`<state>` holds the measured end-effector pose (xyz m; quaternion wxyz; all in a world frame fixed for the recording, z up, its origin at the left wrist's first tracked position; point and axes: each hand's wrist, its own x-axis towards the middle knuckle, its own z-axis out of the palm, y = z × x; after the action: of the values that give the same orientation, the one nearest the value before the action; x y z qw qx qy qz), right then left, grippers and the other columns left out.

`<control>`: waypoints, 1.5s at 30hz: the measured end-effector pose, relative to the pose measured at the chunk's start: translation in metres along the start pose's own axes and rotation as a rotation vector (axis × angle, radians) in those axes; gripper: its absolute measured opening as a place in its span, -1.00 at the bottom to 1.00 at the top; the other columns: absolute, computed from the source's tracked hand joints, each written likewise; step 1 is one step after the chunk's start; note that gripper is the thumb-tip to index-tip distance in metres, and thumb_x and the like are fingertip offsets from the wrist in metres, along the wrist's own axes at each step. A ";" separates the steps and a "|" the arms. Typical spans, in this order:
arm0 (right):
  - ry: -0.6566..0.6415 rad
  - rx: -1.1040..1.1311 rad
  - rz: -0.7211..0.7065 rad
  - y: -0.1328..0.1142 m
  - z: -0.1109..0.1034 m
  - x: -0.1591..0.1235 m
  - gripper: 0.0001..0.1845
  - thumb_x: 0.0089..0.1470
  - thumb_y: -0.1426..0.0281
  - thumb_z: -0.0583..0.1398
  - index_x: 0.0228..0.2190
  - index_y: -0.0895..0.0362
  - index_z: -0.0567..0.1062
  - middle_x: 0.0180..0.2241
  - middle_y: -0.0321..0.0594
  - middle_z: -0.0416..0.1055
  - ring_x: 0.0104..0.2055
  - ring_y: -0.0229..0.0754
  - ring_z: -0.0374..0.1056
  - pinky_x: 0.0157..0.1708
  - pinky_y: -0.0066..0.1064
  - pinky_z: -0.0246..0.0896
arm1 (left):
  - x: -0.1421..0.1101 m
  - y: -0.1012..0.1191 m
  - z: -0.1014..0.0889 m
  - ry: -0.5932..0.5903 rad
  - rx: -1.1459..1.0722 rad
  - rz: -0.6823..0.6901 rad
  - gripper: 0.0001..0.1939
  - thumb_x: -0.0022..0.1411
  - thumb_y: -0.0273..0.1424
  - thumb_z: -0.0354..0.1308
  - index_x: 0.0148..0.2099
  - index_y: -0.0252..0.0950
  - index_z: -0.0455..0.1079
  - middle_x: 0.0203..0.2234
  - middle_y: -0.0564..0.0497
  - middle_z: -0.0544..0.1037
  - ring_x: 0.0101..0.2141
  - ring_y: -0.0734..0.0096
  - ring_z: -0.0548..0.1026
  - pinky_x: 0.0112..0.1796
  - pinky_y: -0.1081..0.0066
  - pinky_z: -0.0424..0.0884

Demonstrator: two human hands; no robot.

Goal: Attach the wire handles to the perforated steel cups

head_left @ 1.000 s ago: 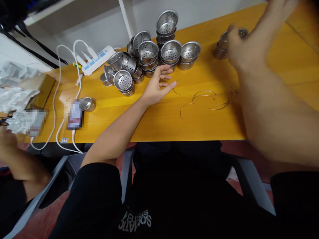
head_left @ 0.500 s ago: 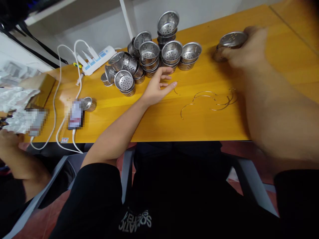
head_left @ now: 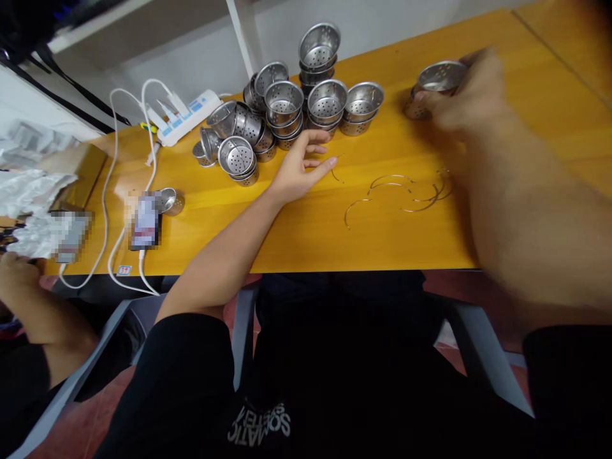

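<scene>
At the right, my right hand (head_left: 471, 95) is wrapped round a perforated metal cup (head_left: 440, 76); part of it is covered by the fingers. It looks like a small strainer basket. My left hand (head_left: 306, 167) rests above the table with its fingers apart and nothing in it. Just behind that hand stand several stacks of the same perforated cups (head_left: 327, 102), some upright and some tipped on their sides. Thin curved wire pieces (head_left: 389, 178) lie on the tabletop between my two hands.
A white power strip (head_left: 189, 118) with cables stands at the back left. A phone (head_left: 146, 220) leans by a single cup (head_left: 171, 201). Another person's hand (head_left: 19, 277) is at the far left, near clear plastic bags (head_left: 36, 233) and a cardboard box (head_left: 88, 172).
My right hand has shifted slightly left with the cup in its grip. My left hand stays almost where it was.
</scene>
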<state>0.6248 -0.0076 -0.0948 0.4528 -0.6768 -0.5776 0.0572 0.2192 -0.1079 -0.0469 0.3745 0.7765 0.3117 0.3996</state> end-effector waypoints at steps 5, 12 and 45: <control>-0.011 0.027 -0.028 -0.018 -0.008 -0.011 0.00 -0.24 -0.06 0.55 0.05 0.13 0.26 -0.02 -0.09 0.36 -0.09 -0.14 0.33 -0.08 -0.09 0.38 | -0.001 0.000 -0.001 -0.024 0.005 0.000 -0.29 0.22 0.18 0.23 0.19 -0.16 0.19 0.20 -0.14 0.35 0.10 0.32 0.45 0.02 0.25 0.53; 0.223 0.105 -0.451 -0.085 -0.038 -0.040 -0.39 0.20 0.06 0.36 0.14 0.03 0.32 0.11 -0.17 0.29 0.18 -0.09 0.30 0.21 -0.12 0.24 | 0.000 -0.007 -0.001 -0.050 0.032 0.017 -0.24 0.27 0.17 0.17 0.32 -0.10 0.06 0.23 -0.14 0.33 0.13 0.29 0.42 0.06 0.21 0.49; -1.294 -0.369 -0.428 -0.118 -0.052 -0.070 -0.70 0.22 0.10 0.29 -0.16 0.03 0.61 -0.28 -0.24 0.55 -0.37 -0.22 0.40 -0.39 -0.39 0.20 | 0.002 -0.015 0.003 -0.058 0.132 0.174 -0.11 0.28 0.15 0.13 0.39 -0.18 -0.16 0.25 -0.17 0.26 0.25 0.19 0.40 0.28 0.10 0.38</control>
<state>0.5470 -0.1030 -0.0157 -0.1024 -0.4440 -0.8517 0.2589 0.2197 -0.0995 -0.0596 0.2953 0.8349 0.2576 0.3865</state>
